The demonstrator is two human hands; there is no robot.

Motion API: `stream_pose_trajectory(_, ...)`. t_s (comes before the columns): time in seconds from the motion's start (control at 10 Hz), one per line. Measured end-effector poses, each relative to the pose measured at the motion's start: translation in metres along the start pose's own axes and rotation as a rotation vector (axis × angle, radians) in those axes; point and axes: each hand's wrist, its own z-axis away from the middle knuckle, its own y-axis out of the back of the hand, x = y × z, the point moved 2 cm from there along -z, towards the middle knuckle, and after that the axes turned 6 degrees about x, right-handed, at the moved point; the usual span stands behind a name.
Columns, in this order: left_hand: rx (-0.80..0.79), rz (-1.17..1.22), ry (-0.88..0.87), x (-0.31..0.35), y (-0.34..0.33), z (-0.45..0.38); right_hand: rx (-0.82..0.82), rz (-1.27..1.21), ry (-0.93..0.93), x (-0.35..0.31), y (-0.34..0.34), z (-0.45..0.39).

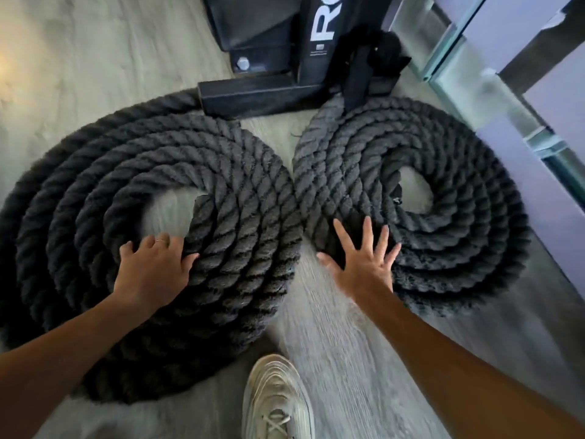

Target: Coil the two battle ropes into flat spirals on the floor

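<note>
Two thick black battle ropes lie on the floor as flat spirals side by side. The left coil (228, 198) is the larger, with a bare patch of floor at its centre. The right coil (459, 198) is smaller and also has an open centre. The two coils touch in the middle. My left hand (152, 270) rests on the inner turns of the left coil, fingers bent over the rope. My right hand (364, 261) lies flat with fingers spread on the near-left edge of the right coil.
A black rack base (262, 96) stands just behind the coils, with both ropes running to it through a black strap (364, 68). A glass and metal partition (493, 90) runs along the right. My pale sneaker (277, 400) stands on the wood-look floor (345, 343) between my arms.
</note>
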Motion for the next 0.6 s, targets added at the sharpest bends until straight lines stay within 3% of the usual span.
stream_pose_trajectory(0.3,0.018,0.001,0.048,0.016,0.002,-0.003,-0.048,0.052,0.171,0.022,-0.007,-0.022)
stream_pose_trajectory(0.6,-0.258,0.017,0.024,0.007,0.014,-0.012,-0.307,0.088,0.125,0.017,0.02,-0.022)
